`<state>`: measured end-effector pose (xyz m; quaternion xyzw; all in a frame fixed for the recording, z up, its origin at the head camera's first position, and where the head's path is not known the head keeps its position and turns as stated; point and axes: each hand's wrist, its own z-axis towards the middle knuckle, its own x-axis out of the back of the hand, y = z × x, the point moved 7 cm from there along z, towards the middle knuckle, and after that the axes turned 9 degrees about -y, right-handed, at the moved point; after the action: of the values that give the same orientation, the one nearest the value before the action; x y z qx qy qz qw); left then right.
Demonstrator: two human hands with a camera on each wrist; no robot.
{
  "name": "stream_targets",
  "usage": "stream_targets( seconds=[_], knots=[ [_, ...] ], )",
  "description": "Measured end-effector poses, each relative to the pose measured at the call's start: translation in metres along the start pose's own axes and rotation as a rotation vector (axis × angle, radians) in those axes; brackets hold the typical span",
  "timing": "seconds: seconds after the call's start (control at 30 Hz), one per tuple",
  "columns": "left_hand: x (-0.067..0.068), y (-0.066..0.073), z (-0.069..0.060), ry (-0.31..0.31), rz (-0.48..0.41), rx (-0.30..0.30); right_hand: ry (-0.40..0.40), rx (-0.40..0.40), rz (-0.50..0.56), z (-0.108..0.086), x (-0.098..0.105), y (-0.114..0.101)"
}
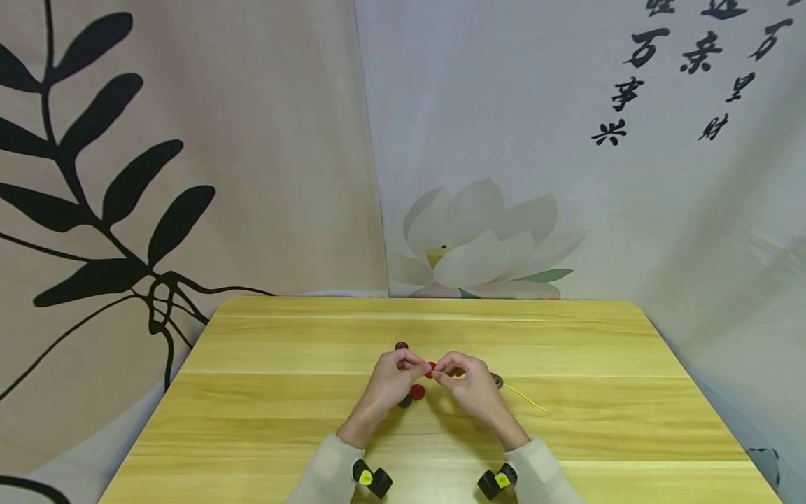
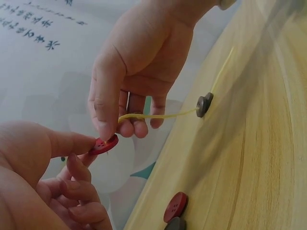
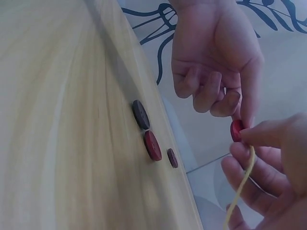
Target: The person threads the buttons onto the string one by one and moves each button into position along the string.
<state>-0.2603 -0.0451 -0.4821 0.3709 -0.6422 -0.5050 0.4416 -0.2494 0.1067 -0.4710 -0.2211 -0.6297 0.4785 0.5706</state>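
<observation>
My left hand (image 1: 389,381) pinches the edge of a red button (image 2: 104,144) between thumb and finger, above the table. Facing it, my right hand (image 1: 474,393) pinches a yellow cord (image 2: 160,116) close against the button's holes. A short tip seems to poke out below the button, though fingertips hide most of that spot. From the right hand the cord runs down to dark brown buttons (image 2: 203,106) strung on it, which stay on the table. Beyond them its tail (image 1: 527,398) trails to the right.
Left of the hands, a dark red button (image 3: 152,145) lies against a near-black button (image 3: 141,114) on the wooden table (image 1: 252,406). Another dark button (image 1: 401,345) sits farther back, behind the left hand. A printed curtain (image 1: 283,140) hangs behind the table.
</observation>
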Motion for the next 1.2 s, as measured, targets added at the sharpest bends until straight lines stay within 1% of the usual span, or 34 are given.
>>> stream_targets(
  seconds=[0.37,0.47,0.67,0.8,0.97,1.2],
  knots=[
    [-0.0018,-0.0059,-0.0036,-0.007,-0.017,0.001,0.004,0.014,-0.016,-0.0032,-0.0038,0.0013],
    [-0.0021,-0.0071,-0.0032,-0.008,-0.023,0.005,0.006,0.022,-0.024,-0.0034,-0.0040,0.0014],
    [-0.0010,-0.0074,-0.0018,0.006,-0.026,0.015,0.017,0.033,-0.003,-0.0034,-0.0023,0.0013],
    [-0.0004,-0.0068,-0.0008,0.013,-0.029,0.018,0.023,0.058,0.001,-0.0028,-0.0014,0.0004],
    [-0.0001,-0.0059,-0.0002,0.026,-0.031,0.020,0.008,0.087,-0.020,-0.0012,-0.0019,-0.0019],
    [-0.0008,-0.0057,-0.0007,0.034,-0.040,0.028,-0.021,0.076,-0.054,-0.0013,-0.0042,-0.0050]
  ],
)
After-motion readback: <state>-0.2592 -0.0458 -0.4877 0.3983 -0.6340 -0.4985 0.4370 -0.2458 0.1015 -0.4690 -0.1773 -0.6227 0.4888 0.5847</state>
